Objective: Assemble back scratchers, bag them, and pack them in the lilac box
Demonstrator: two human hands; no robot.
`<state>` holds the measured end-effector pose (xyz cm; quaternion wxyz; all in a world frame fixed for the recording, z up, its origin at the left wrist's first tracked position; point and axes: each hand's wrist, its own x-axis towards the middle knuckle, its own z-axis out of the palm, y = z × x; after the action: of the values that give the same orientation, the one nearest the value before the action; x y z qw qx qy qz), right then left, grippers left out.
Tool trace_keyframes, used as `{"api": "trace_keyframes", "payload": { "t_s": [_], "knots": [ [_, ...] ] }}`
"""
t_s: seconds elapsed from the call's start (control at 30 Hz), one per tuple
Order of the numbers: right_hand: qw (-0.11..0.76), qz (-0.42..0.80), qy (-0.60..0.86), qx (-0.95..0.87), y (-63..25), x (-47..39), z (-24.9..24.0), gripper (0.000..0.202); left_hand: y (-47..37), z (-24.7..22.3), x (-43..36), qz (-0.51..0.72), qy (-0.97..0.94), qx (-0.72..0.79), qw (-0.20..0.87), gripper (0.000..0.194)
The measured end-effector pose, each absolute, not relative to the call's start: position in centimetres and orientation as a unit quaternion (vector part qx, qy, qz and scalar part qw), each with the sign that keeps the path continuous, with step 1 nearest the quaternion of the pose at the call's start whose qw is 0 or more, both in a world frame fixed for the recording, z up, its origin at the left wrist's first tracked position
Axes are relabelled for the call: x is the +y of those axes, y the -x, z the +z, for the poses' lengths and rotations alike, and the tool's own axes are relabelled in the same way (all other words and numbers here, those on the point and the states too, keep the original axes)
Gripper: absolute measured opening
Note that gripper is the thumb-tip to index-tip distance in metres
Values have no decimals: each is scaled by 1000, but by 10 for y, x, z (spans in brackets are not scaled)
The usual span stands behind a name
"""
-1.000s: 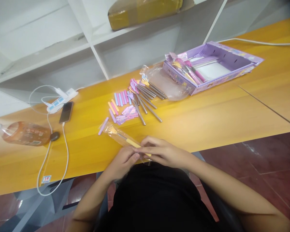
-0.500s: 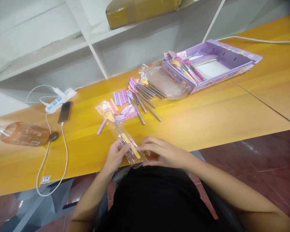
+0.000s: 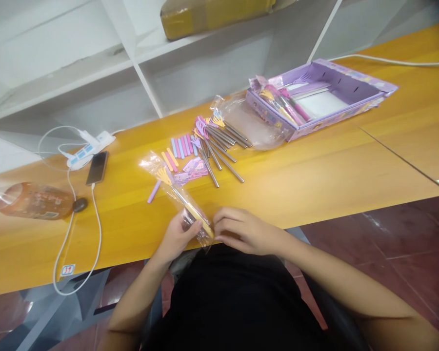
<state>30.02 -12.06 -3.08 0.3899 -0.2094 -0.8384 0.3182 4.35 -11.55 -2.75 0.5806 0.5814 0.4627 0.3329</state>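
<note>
A yellow back scratcher (image 3: 190, 204) with a hand-shaped head and a metal shaft lies inside a clear plastic bag (image 3: 151, 165). My left hand (image 3: 176, 238) is closed around the bag and handle near the lower end, thumb on top. At the bag's near end, the curled fingers of my right hand (image 3: 237, 230) pinch its edge; the fingertips are partly hidden. Just beyond lies a purple handle sleeve (image 3: 154, 191). Farther back are printed cards (image 3: 195, 168), a row of coloured sleeves (image 3: 184, 146) and a pile of metal scratcher rods (image 3: 219, 151) with coloured hand-shaped heads.
A purple box (image 3: 329, 117) holding several bagged scratchers stands back right, beside a loose clear plastic sheet (image 3: 256, 126). To the left are a phone (image 3: 97, 167), a power strip (image 3: 91, 150), a looping white cable (image 3: 99, 229) and a bottle of orange drink (image 3: 36, 201). Shelves (image 3: 212, 68) rise behind.
The bagged back scratcher has shifted slightly, and the bag looks drawn tighter around it. My right hand's fingers have curled closed at the bag's near end.
</note>
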Motion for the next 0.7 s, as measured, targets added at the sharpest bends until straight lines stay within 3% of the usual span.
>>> {"api": "trace_keyframes", "payload": {
  "t_s": [0.2, 0.43, 0.57, 0.7],
  "knots": [
    [361, 421, 279, -784, -301, -121, -30, 7, -47, -27, -121, 310, -602, 427, 599, 37],
    [352, 449, 298, -765, -298, -120, -33, 13, -46, -29, -123, 277, -652, 423, 565, 53],
    [348, 457, 306, -759, -298, -121, -33, 15, -50, -27, -123, 269, -676, 455, 513, 38],
    [331, 471, 312, -756, -300, -121, -31, 16, -52, -23, -122, 270, -656, 459, 535, 34]
  ]
}}
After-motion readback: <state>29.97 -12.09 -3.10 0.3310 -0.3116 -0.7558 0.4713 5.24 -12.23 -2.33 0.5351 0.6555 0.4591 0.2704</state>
